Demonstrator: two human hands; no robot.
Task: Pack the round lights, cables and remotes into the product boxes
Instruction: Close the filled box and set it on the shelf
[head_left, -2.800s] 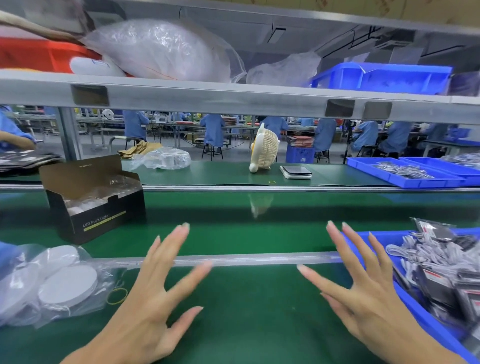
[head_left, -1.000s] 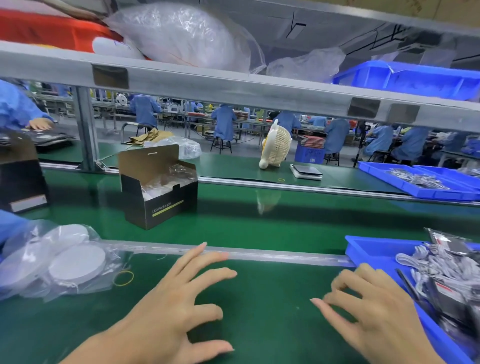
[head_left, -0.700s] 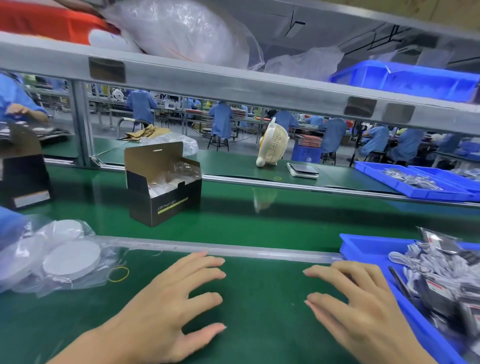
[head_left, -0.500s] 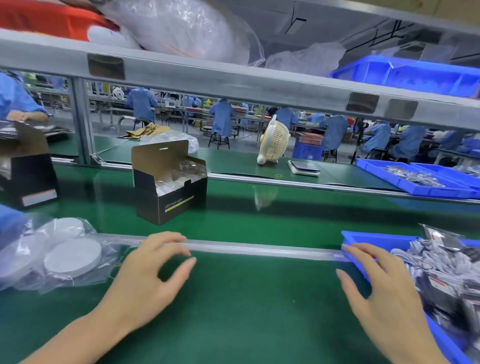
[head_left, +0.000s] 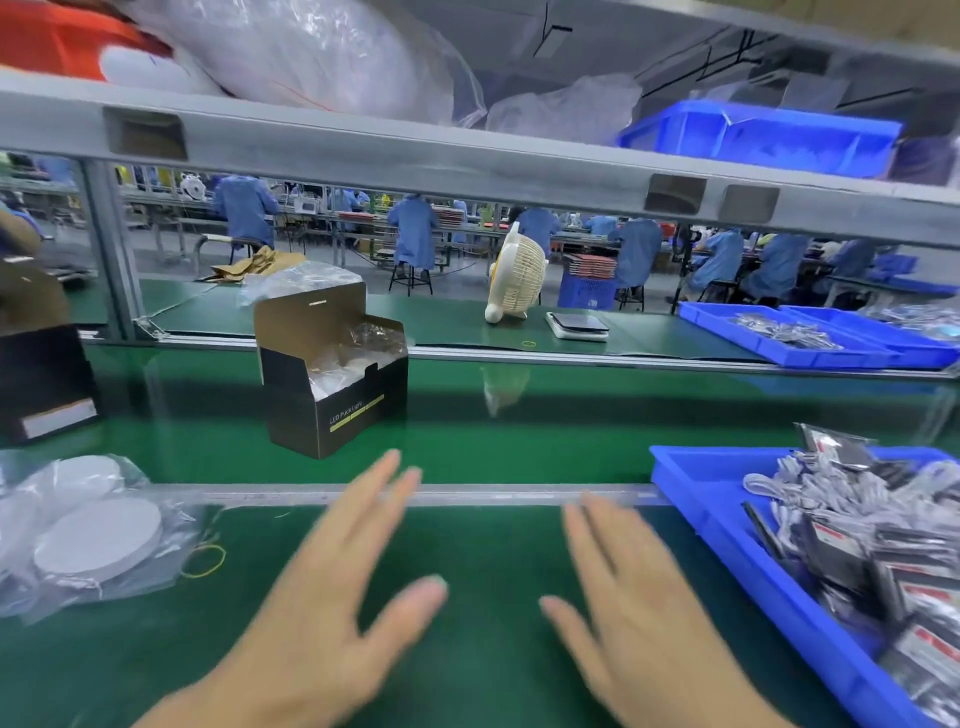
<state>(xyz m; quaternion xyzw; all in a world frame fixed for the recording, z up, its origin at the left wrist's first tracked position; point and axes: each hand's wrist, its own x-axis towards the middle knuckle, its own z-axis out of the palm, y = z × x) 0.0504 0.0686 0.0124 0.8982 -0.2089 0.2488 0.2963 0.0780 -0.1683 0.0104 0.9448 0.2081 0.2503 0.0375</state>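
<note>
Each grip spread, blurred left hand (head_left: 332, 618) and right hand (head_left: 639, 618) seemingly hover, empty, near open product box (head_left: 332, 384).

Head view — forward, down, close.

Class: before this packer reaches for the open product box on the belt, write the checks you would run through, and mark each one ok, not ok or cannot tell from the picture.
1. Both hands free: left hand and right hand are spread and hold nothing. Ok.
2. Open product box stands upright, flap up. Ok.
3. Box already holds bagged round lights: white discs show inside. Ok.
4. Cable or remote already in the box: cannot tell.
5. Blue bin of bagged cables and remotes sits beside the right hand. Ok.
6. Spare bagged round lights lie at the left. Ok.
</note>
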